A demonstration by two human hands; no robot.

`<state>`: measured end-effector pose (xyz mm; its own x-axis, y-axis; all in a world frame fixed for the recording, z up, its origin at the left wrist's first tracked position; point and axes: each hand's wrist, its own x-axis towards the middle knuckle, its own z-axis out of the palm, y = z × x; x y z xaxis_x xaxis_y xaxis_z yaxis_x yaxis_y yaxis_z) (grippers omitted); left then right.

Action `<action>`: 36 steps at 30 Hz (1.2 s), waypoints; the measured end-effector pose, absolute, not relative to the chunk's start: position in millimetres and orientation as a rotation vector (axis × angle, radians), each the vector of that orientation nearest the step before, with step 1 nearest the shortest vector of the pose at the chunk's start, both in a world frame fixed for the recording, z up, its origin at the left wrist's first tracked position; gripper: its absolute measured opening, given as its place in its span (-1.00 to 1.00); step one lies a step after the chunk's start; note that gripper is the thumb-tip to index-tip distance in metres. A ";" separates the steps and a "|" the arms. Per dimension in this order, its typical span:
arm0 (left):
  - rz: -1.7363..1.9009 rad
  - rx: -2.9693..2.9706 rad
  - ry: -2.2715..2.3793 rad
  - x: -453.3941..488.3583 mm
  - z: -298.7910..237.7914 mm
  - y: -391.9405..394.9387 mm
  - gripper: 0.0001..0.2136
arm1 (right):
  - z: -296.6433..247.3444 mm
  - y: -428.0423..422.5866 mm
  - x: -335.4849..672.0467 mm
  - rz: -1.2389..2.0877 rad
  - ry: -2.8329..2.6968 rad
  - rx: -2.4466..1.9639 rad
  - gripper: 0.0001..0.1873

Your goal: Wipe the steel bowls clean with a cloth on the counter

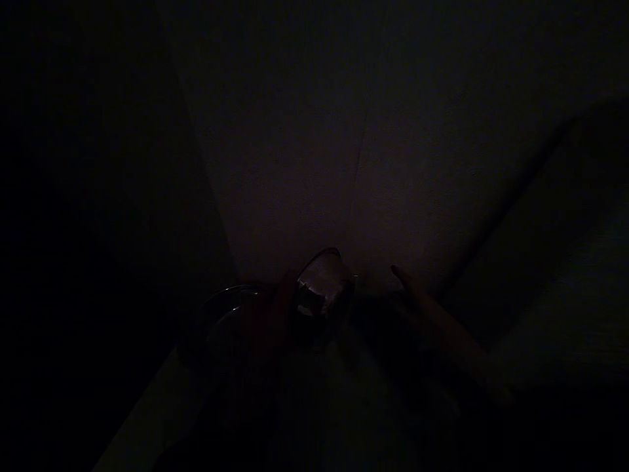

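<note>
Background: Near-darkness surrounded a pale surface [314, 164] that filled the middle of the view.
Glass: A clear glass [322, 282] sat low at centre, just beside a curved metal rim [230, 298].
Left hand [270, 314]: It was dim, against the glass's left side; whether it pinched, I could not tell.
Right hand [432, 324]: It was spread, one finger extended towards the glass, apart from it, holding nothing visible.

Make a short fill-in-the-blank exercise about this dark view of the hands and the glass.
1. The left hand touches a clear glass container, while the right hand is held ____ from it.
2. A curved shiny rim shows to the ____ of the glass container in the view.
3. Most of the picture is very ____.

Missing words: apart; left; dark.
</note>
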<state>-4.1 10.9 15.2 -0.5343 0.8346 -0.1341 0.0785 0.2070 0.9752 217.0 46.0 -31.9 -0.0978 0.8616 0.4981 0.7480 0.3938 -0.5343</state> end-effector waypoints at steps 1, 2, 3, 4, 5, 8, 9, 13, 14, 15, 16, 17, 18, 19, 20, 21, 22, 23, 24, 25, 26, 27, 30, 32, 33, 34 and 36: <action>1.377 0.858 1.814 -3.8 15.2 10.8 -0.66 | -32.1 46.8 218.7 0.231 -1.889 -1.461 -0.44; 1.354 0.863 1.853 -3.5 15.3 10.4 -0.64 | -32.0 46.8 219.8 0.317 -1.884 -1.537 -0.41; 1.332 0.872 1.895 -3.0 15.6 10.0 -0.64 | -31.5 46.1 220.8 0.398 -1.865 -1.587 -0.39; 1.323 0.883 1.923 -2.3 15.9 9.4 -0.63 | -30.7 45.1 221.8 0.441 -1.842 -1.597 -0.38; 1.336 0.888 1.931 -1.6 16.0 8.9 -0.63 | -29.5 43.9 222.8 0.466 -1.821 -1.584 -0.38; 1.414 0.911 1.922 -0.3 14.4 8.3 -0.62 | -24.6 40.5 225.5 0.564 -1.747 -1.510 -0.40; 1.415 0.917 1.931 -0.9 13.0 8.8 -0.61 | -22.9 39.6 226.1 0.609 -1.717 -1.481 -0.41; 1.353 0.923 1.926 -7.7 6.9 13.4 -0.59 | -18.6 36.8 226.8 0.780 -1.667 -1.338 -0.44; 1.345 0.932 1.919 -9.6 6.3 14.4 -0.60 | -18.3 35.7 227.0 0.848 -1.685 -1.283 -0.44; 1.336 0.949 1.925 -11.3 6.2 15.1 -0.61 | -18.4 34.2 227.2 0.922 -1.715 -1.228 -0.42; 1.325 0.971 1.941 -12.6 6.6 15.5 -0.61 | -18.8 32.2 227.4 0.982 -1.747 -1.179 -0.38; 1.309 0.997 1.956 -13.5 7.4 15.6 -0.61 | -19.5 29.8 227.1 1.018 -1.781 -1.144 -0.31; 1.292 1.019 1.959 -13.9 8.4 15.3 -0.61 | -20.5 27.2 226.4 1.024 -1.819 -1.125 -0.24; 1.283 1.028 1.950 -14.1 9.3 14.9 -0.61 | -21.7 24.6 224.9 1.000 -1.862 -1.115 -0.18; 1.286 1.031 1.933 -14.0 10.0 14.4 -0.62 | -23.3 22.2 222.8 0.955 -1.907 -1.108 -0.14; 1.302 1.031 1.909 -13.8 10.4 13.9 -0.63 | -25.0 20.4 220.1 0.896 -1.945 -1.096 -0.14; 1.324 1.026 1.874 -13.5 10.6 13.4 -0.63 | -26.7 19.3 217.0 0.835 -1.980 -1.079 -0.16; 1.339 1.017 1.844 -13.3 10.7 13.0 -0.62 | -28.3 18.9 213.9 0.767 -2.005 -1.065 -0.19; 1.347 1.009 1.823 -13.2 10.5 12.7 -0.62 | -29.5 19.1 211.0 0.699 -2.023 -1.052 -0.23; 1.340 1.004 1.815 -13.1 10.3 12.5 -0.61 | -30.2 19.9 208.7 0.632 -2.032 -1.045 -0.29; 1.324 1.004 1.811 -13.2 10.1 12.6 -0.61 | -30.1 20.9 207.1 0.580 -2.038 -1.039 -0.35; 1.318 1.003 1.818 -13.5 9.7 12.7 -0.61 | -29.4 21.9 206.2 0.547 -2.043 -1.030 -0.42; 1.337 1.005 1.856 -14.3 8.1 13.3 -0.63 | -23.6 22.5 207.9 0.533 -2.029 -1.023 -0.63; 1.364 1.034 1.877 -14.4 7.0 13.1 -0.62 | -18.3 20.0 210.9 0.514 -2.036 -1.012 -0.73; 1.377 1.052 1.879 -14.1 6.7 12.8 -0.63 | -15.7 17.9 212.3 0.483 -2.047 -1.004 -0.78; 1.389 1.066 1.869 -13.6 6.7 12.4 -0.64 | -13.3 15.4 213.2 0.454 -2.065 -0.997 -0.82; 1.401 1.043 1.831 -12.1 7.7 11.6 -0.67 | -9.0 10.3 212.0 0.443 -2.115 -0.974 -0.84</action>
